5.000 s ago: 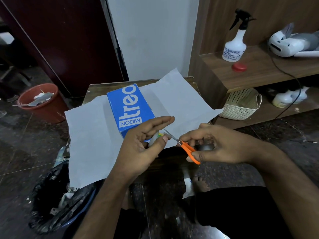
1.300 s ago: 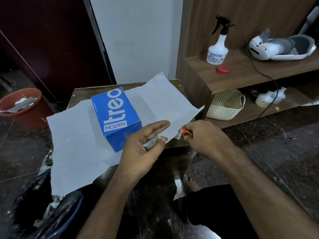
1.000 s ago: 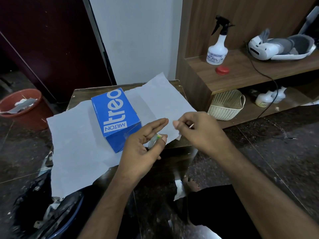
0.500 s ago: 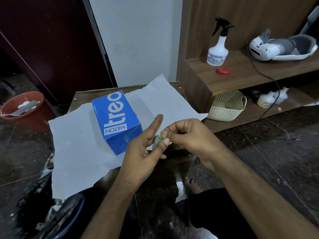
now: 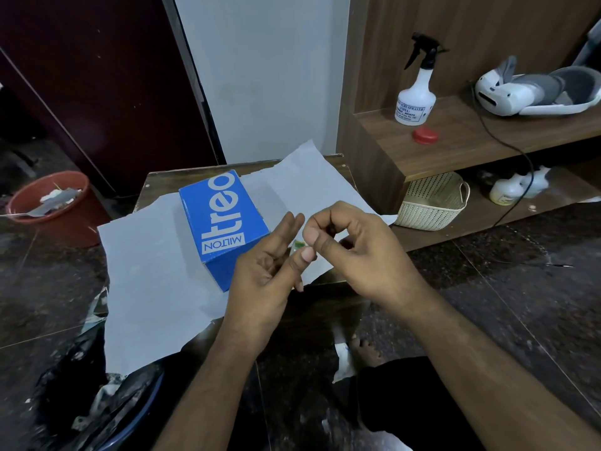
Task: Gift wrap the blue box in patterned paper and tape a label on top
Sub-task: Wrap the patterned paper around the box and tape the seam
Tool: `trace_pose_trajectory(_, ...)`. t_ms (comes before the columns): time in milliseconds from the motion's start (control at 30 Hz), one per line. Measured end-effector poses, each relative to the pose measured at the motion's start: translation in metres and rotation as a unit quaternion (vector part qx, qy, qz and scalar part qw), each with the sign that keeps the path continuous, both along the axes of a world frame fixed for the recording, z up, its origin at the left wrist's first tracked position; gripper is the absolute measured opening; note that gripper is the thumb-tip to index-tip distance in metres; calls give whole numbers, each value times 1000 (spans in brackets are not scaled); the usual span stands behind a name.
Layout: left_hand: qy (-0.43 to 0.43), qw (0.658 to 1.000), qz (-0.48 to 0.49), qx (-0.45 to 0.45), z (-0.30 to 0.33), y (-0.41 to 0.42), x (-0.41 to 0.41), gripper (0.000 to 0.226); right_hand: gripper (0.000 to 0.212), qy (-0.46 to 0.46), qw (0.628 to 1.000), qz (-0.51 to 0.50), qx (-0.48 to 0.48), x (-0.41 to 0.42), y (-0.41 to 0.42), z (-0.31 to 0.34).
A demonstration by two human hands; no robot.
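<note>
Left hand grips a small tape roll; right hand pinches at its end. Tape could stick to itself. Blue box isn't wrapped yet.

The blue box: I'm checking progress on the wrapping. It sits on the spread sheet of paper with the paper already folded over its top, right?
Not quite. The head view shows the blue box sitting on the spread sheet of paper, but the paper lies flat around it; nothing is folded over its top, which is fully bare.

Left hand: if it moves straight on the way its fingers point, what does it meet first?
Probably the right hand, just past the left hand's fingertips; depth is unclear.
</note>
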State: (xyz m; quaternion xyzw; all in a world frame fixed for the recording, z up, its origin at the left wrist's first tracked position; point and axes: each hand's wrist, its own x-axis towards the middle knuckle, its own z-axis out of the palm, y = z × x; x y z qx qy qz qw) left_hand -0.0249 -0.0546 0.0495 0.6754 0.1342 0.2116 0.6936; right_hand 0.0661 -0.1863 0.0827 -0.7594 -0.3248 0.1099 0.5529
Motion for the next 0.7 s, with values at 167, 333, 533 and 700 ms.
trace_pose_trajectory(167,-41,999,35,11,3,-2,-1,59,11,68,994,-67,57,-8,4,2)
trace_pose_trajectory(333,-47,996,46,54,0,-7,0,67,13,245,966,-84,1,-6,7,-2)
trace_pose_trajectory(533,-57,996,49,46,-1,-12,10,77,23,192,974,-102,-59,3,-4,-6)
trace_pose_trajectory(700,-59,997,27,40,-9,-20,18,82,58,302,953,-28,10,4,-10,-1)
